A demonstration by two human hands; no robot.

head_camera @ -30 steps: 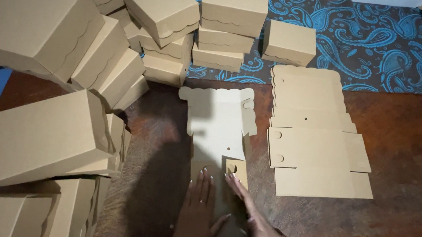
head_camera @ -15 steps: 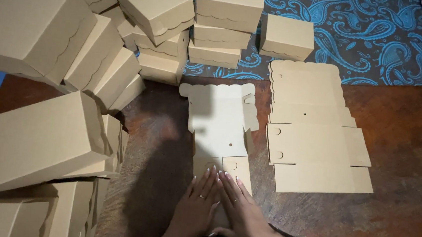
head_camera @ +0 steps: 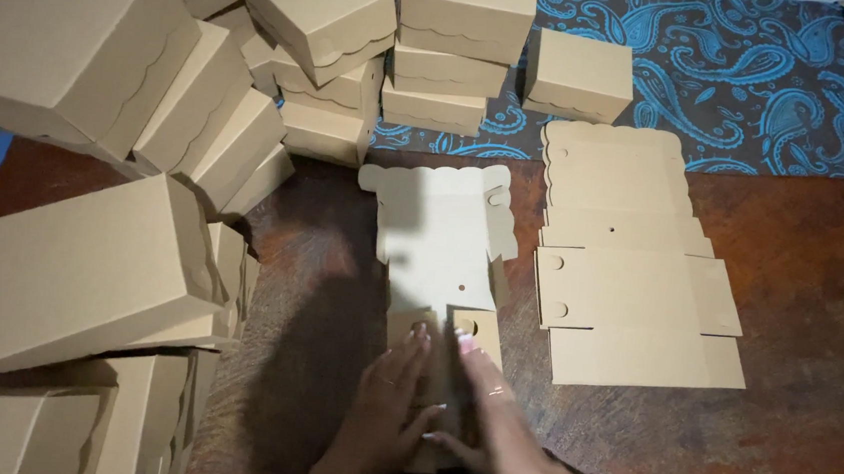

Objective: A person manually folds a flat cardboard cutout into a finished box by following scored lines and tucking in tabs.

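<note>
Head view, looking down on a dark wooden tabletop (head_camera: 788, 436). Both hands press flat on the near end of an unfolded cardboard box blank (head_camera: 442, 239) lying at centre: the left hand (head_camera: 384, 405) with fingers extended and close together, the right hand (head_camera: 488, 413) likewise flat, fingertips on the blank's two small tabs. Neither hand pinches anything. The blank's scalloped far edge points away from the person. Just right of it lies a stack of flat blanks (head_camera: 630, 273). Assembled kraft boxes (head_camera: 88, 271), all closed so their contents cannot be seen, are piled at left and along the far edge, some on a blue paisley cloth (head_camera: 755, 83).
</note>
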